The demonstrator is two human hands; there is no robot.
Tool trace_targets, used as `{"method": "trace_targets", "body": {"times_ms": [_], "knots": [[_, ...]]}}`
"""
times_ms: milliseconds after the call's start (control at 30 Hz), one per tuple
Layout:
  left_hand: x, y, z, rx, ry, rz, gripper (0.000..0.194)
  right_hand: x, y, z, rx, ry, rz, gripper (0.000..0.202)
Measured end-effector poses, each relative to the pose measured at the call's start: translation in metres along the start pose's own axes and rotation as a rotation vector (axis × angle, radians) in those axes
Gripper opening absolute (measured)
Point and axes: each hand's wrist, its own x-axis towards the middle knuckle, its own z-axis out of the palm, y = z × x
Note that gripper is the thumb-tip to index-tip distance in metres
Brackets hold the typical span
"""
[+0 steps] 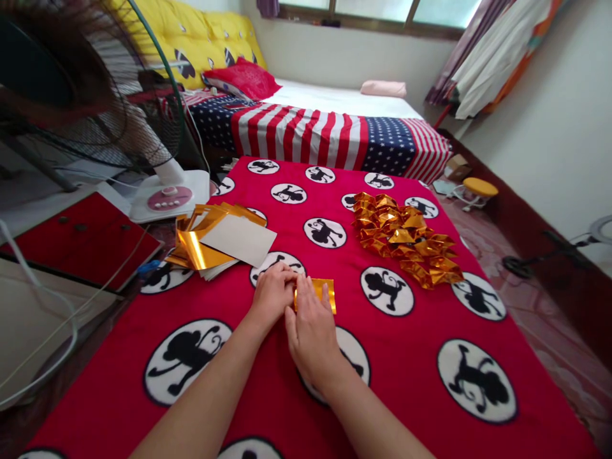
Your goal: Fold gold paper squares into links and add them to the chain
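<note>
A small piece of gold foil paper (327, 294), folded into a rectangle, lies on the red cloth in front of me. My right hand (313, 328) rests flat on it with the fingers stretched out. Close against its left edge is my left hand (275, 292), its fingers bent and partly hidden, so whether they pinch the paper does not show. To the left sits a loose stack of gold foil sheets (198, 248), with a pale sheet (241, 237) on top. A cluster of folded gold foil pieces (396, 236) lies to the right.
The red cloth (329, 201) has round monkey prints. A fan (167, 185) stands at the left beside a red panel (90, 229). Beyond the cloth is a bed (306, 134) with striped fabric. A yellow stool (480, 187) stands on the floor at right.
</note>
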Motion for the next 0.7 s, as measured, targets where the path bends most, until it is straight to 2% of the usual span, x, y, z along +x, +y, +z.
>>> {"method": "trace_targets", "body": {"times_ms": [100,233,400,567,633,700], "knots": [[0.0,-0.002,0.001,-0.006,0.0,0.002,0.026,-0.004,-0.001,0.006,-0.014,-0.027,0.017,0.056],[-0.001,-0.001,0.002,-0.001,0.018,0.0,0.028,-0.009,0.016,0.001,-0.076,-0.027,0.028,0.058],[-0.001,0.001,0.002,-0.007,0.014,0.004,0.028,-0.018,0.038,-0.006,-0.151,-0.006,0.11,0.062],[-0.001,-0.001,-0.001,0.006,-0.008,0.007,0.027,-0.023,0.046,-0.007,-0.17,-0.007,0.094,0.062],[-0.003,0.005,-0.005,0.031,0.013,0.028,0.026,-0.023,0.044,-0.006,-0.184,-0.004,0.091,0.063],[-0.008,0.017,-0.007,0.053,0.095,0.079,0.025,-0.023,0.042,-0.006,-0.198,-0.004,0.09,0.063]]}}
